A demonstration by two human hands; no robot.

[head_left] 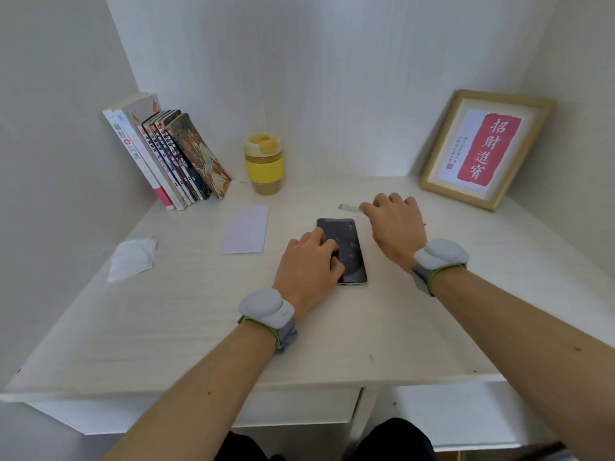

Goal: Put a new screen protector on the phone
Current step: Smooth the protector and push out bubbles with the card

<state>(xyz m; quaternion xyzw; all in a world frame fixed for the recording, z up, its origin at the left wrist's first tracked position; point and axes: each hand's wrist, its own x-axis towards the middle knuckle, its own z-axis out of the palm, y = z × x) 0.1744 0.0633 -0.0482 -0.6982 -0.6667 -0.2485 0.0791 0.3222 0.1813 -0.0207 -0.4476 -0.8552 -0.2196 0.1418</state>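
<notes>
A black phone point(349, 237) lies screen up in the middle of the white desk point(199, 327). My left hand point(307, 264) rests on its left half, fingers spread over the screen. My right hand point(396, 224) lies just right of and beyond the phone, its fingertips touching a small clear strip point(347, 207) on the desk. Whether the fingers pinch the strip I cannot tell. A white rectangular packet point(246, 229) lies left of the phone. A crumpled white wipe point(133, 257) sits further left.
Several books point(166, 154) lean against the left wall at the back. A yellow lidded cup point(264, 164) stands beside them. A framed red print point(482, 148) leans in the back right corner. The desk's front edge runs near my forearms.
</notes>
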